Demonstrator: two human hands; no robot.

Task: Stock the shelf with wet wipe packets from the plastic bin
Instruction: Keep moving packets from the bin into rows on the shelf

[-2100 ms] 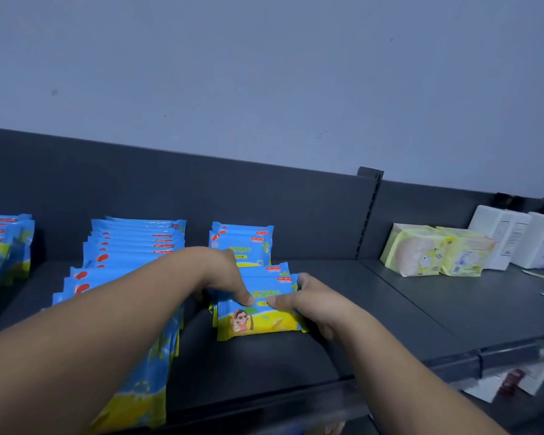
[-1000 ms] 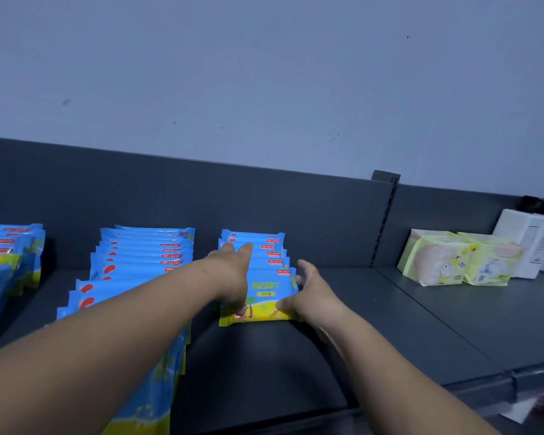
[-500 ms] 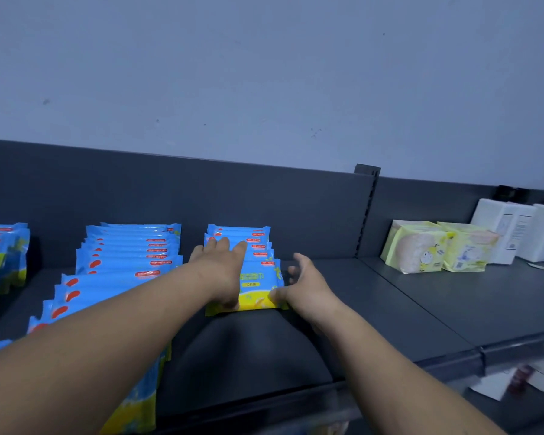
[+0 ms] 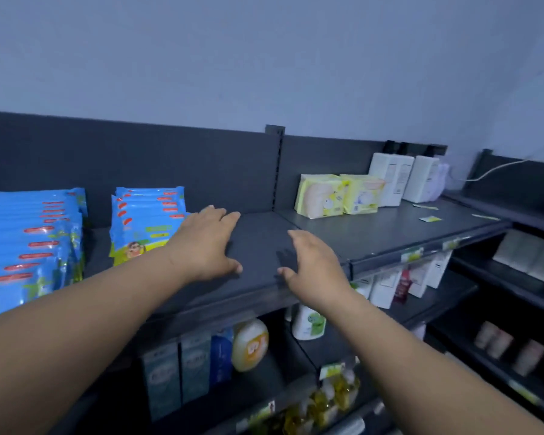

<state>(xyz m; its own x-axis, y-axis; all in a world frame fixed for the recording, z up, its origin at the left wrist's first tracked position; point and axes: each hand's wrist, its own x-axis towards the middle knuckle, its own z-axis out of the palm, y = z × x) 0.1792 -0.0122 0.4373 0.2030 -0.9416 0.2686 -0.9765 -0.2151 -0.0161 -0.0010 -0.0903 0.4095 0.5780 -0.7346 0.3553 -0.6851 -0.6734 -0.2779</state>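
Blue and yellow wet wipe packets stand in rows on the dark top shelf. A short row sits just left of my hands, and a longer row fills the far left. My left hand hovers over the bare shelf right of the short row, fingers straight, holding nothing. My right hand is above the shelf's front edge, fingers relaxed and empty. The plastic bin is out of view.
Yellow-green packs and white boxes stand further right on the shelf. A few small sachets lie loose there. Lower shelves hold bottles, boxes and bagged goods. Another dark shelf unit is at the right.
Both hands have let go of the front packet of the short row and pulled back to the right. The view has swung right and down, showing the lower shelves.
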